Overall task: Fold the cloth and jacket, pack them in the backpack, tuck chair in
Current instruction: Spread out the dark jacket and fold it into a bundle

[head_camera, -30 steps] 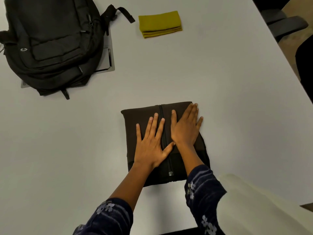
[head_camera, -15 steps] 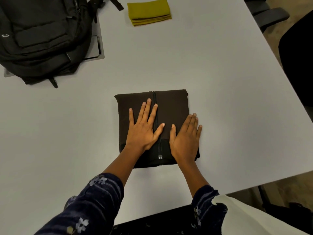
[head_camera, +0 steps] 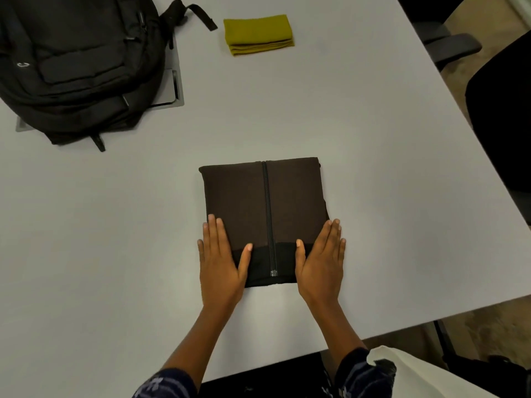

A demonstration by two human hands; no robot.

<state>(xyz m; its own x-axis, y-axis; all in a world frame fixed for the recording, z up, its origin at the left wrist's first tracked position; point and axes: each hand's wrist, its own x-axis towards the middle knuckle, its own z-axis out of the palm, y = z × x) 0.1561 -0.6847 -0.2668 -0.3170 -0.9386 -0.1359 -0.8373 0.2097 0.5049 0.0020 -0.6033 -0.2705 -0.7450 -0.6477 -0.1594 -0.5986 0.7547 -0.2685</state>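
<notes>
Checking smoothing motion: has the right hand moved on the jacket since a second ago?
Yes. The right hand has slid from beside the zipper out and back to the jacket's near right corner, fingers flat.

My dark brown jacket (head_camera: pixel 264 214) lies folded into a flat square near me on the table, zip up the middle. The yellow cloth (head_camera: pixel 257 34) sits folded at the far side, right of the black backpack (head_camera: pixel 77 64) lying flat
</notes>
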